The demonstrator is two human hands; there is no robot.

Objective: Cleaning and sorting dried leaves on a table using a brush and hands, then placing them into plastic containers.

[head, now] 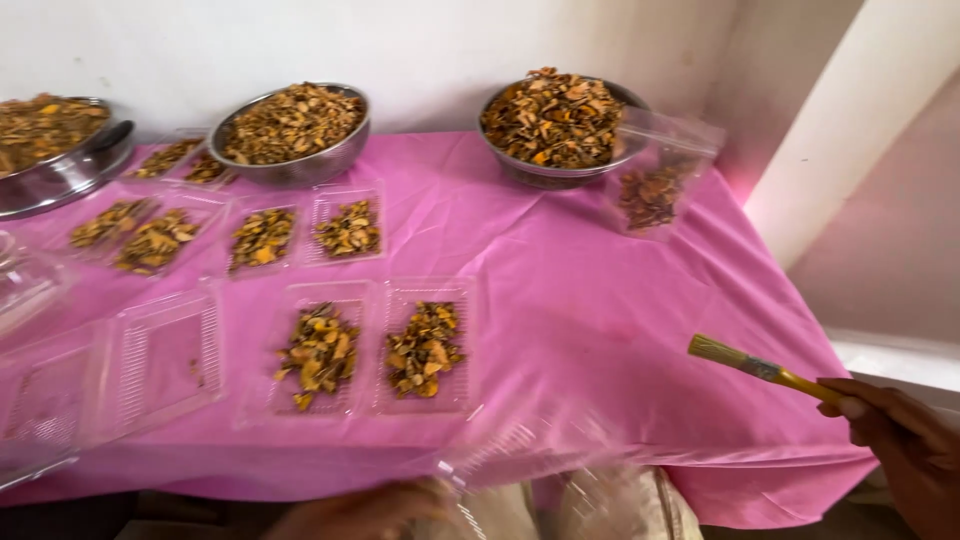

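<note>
A small brush (762, 368) with a yellow handle, a metal band and pale bristles sits in the right hand (905, 447) at the lower right of the frame, its bristles pointing up and left over the edge of the pink tablecloth (600, 300). The fingers of that hand are closed around the handle's end. At the bottom edge, the left hand (365, 512) is blurred beneath a clear plastic tray (520, 450) that hovers at the table's near edge; whether its fingers grip the tray cannot be told.

Just beyond, two clear trays (370, 345) lie side by side on the cloth, each holding a loose heap of dried brown and orange pieces. To their left lie open clear containers (110, 375) with almost nothing in them. Farther back, more filled trays (300, 232) stand in a row running to the left.

Along the white wall (430, 50), three metal bowls are piled high with the same dried material: one at the far left (60, 165), one in the middle (295, 130) and one to the right (555, 125). A clear plastic bag (660, 170) with darker pieces inside leans against the right-hand bowl.
</note>
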